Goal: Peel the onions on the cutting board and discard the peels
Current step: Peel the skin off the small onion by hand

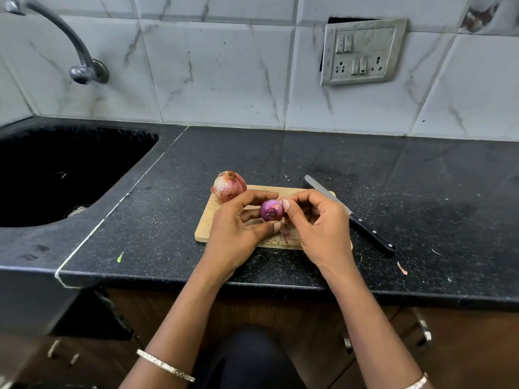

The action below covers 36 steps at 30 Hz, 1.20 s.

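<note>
A small purple onion [271,210], mostly bare of dry skin, is held above the wooden cutting board [206,220]. My left hand [238,226] grips it from the left with thumb and fingers. My right hand [317,220] pinches at its right side with thumb and fingertips. A larger onion [229,186] with its papery pink skin on sits at the board's far left corner. Loose bits of peel [286,234] lie on the board under my hands.
A black-handled knife [351,213] lies on the black counter just right of the board, blade pointing away. A dark sink [64,175] and tap [81,66] are at the left. A peel scrap [402,268] lies near the counter's front edge at the right.
</note>
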Tool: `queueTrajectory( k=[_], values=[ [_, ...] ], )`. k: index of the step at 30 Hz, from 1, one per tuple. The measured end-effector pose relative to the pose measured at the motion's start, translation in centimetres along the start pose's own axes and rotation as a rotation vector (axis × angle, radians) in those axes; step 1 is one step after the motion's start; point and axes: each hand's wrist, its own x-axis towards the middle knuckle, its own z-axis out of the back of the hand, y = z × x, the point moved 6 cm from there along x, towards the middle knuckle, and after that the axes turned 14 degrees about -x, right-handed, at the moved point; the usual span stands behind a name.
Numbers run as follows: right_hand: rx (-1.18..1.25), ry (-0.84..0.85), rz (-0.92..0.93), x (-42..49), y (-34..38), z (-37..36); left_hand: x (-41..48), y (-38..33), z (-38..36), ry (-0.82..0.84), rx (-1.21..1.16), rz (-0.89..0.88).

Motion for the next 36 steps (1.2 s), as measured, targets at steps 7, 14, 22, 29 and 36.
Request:
queueTrajectory(
  k=[7,14,22,29,36],
  values=[
    [-0.036,-0.105,-0.087,0.1,-0.7,0.8,-0.1,-0.1,-0.2,0.028,-0.097,0.028],
    [-0.041,-0.178,-0.152,0.1,-1.4,1.5,0.0,-0.3,-0.1,-0.009,-0.13,0.014],
    [0.023,0.01,-0.003,-0.1,0.8,0.3,-0.1,-0.5,-0.1,-0.006,-0.11,-0.004],
    [0.051,0.069,0.025,-0.1,0.5,0.0,-0.1,-0.6,-0.1,0.0,-0.048,-0.022],
    [0.041,0.055,0.018,-0.1,0.0,-0.1,-0.1,-0.6,-0.1,-0.001,-0.024,-0.018]
  ],
)
